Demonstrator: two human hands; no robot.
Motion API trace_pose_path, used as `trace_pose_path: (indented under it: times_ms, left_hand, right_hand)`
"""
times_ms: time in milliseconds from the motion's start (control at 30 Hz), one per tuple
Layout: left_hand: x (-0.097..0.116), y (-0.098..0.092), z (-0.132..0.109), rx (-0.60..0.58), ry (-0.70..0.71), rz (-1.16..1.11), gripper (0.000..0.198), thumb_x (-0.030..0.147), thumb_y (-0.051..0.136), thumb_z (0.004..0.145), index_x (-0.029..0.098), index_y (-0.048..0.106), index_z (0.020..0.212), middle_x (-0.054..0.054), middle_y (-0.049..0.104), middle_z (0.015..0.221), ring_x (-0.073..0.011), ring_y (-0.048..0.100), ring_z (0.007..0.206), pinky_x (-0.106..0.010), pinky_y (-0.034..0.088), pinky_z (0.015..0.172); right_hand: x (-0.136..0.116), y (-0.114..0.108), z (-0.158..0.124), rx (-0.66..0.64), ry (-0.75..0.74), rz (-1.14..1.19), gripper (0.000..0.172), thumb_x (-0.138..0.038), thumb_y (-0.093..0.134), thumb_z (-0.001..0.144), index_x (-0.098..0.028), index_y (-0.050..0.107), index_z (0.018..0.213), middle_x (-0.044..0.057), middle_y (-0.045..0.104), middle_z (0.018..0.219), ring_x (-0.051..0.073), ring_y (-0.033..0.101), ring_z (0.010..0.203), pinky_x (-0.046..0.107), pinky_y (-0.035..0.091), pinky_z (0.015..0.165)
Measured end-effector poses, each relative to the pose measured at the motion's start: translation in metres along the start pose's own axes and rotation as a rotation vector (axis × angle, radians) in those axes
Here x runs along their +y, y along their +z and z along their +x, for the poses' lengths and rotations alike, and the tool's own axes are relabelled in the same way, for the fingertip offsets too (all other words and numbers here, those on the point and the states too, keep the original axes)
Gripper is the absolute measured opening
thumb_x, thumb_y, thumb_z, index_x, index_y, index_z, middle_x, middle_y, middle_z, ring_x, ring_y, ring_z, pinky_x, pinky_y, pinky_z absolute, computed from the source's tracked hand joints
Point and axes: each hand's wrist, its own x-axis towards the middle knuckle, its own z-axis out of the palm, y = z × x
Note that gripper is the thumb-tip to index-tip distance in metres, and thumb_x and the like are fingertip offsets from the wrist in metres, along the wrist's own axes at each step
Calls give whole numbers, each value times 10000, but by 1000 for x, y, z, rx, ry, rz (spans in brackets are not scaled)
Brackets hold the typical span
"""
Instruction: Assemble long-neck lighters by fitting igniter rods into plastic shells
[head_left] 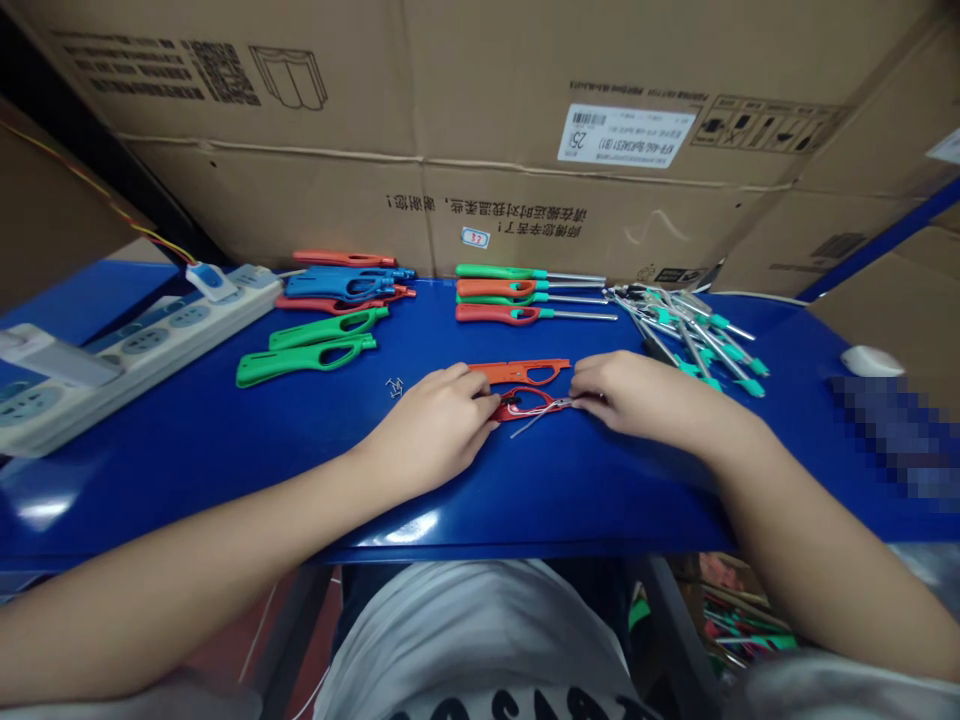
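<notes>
Fingers of my left hand (450,415) are closed on the left end of a red lighter handle half (534,410), which lies open side up on the table. Inside it are a small black part and thin pale wires (541,408), one loose end hanging out toward me. My right hand (626,392) pinches the wires at the handle's right-hand tip; its fingertips partly hide what they grip. Just behind lies an orange lighter handle half (525,373), its left end partly covered by my left hand. Several small screws (394,386) are scattered left of my left hand.
Green handle shells (307,361), blue ones (341,283) and red ones lie back left. Several assembled lighters (499,313) are lined up at the back. Metal lighter tubes with green collars (701,335) are heaped right. A power strip (150,345) stands left; cardboard (480,130) walls the back.
</notes>
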Motion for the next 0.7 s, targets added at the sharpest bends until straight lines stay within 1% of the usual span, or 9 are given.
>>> trace_pose_path:
  times_ms: [67, 133, 167, 233, 300, 433, 533, 600, 700]
  left_hand:
    - [0, 0, -1, -8, 3, -15, 276, 247, 506, 1013, 137, 746, 1093, -104, 676, 1006, -254, 628, 936, -403, 544, 854]
    - [1, 1, -1, -13, 2, -33, 288, 235, 492, 1019, 127, 723, 1156, -109, 675, 1042, -250, 633, 969, -392, 550, 882]
    - [1, 1, -1, -12, 4, -34, 303, 228, 490, 1020, 124, 699, 1213, -114, 673, 1064, -254, 632, 995, -392, 552, 893]
    - [1, 2, -2, -14, 12, -15, 352, 213, 487, 1019, 122, 636, 1324, -123, 665, 1102, -265, 627, 1034, -399, 556, 906]
    - [2, 3, -3, -28, 17, 14, 381, 203, 479, 1021, 124, 598, 1374, -129, 655, 1112, -267, 626, 1033, -402, 562, 893]
    - [5, 5, -2, -85, -4, 61, 354, 217, 437, 1042, 136, 631, 1327, -124, 642, 1102, -255, 628, 999, -380, 564, 847]
    - [7, 6, 1, -94, -51, 65, 375, 258, 366, 1070, 128, 674, 1241, -119, 642, 1078, -239, 629, 952, -368, 553, 822]
    - [9, 5, 3, -96, -73, 45, 407, 280, 336, 1079, 113, 692, 1186, -117, 642, 1053, -231, 627, 923, -368, 546, 816]
    - [8, 2, 5, -110, -73, 13, 409, 283, 353, 1074, 102, 718, 1101, -115, 643, 1008, -230, 627, 893, -373, 541, 811]
  right_hand:
    - [15, 2, -1, 39, -41, 182, 134, -116, 604, 845, -158, 727, 876, 62, 700, 886, 162, 636, 757, 261, 446, 682]
    - [24, 3, -1, 51, -62, 300, 99, -197, 631, 856, -162, 722, 872, 48, 688, 863, 143, 617, 715, 250, 448, 660]
    - [26, 4, 0, 58, -66, 333, 125, -257, 634, 874, -163, 714, 854, 45, 680, 841, 139, 604, 697, 251, 442, 648]
    - [27, 6, 3, 75, -54, 365, 249, -383, 633, 896, -163, 684, 791, 36, 654, 776, 136, 565, 660, 260, 421, 623]
    - [28, 10, 7, 74, -25, 397, 327, -458, 641, 886, -168, 643, 735, 21, 621, 717, 129, 519, 627, 264, 392, 597]
    - [31, 18, 14, -11, 77, 556, 389, -544, 680, 824, -179, 605, 708, -14, 562, 649, 113, 445, 593, 261, 346, 563]
    - [35, 23, 18, -61, 171, 660, 454, -612, 719, 755, -185, 583, 680, -38, 501, 604, 104, 395, 576, 258, 309, 537]
    - [35, 24, 20, -67, 209, 674, 468, -616, 736, 733, -184, 570, 658, -46, 473, 587, 97, 373, 567, 255, 289, 526]
    - [32, 22, 19, -72, 213, 680, 421, -566, 733, 763, -181, 577, 689, -55, 456, 573, 89, 366, 544, 244, 277, 511]
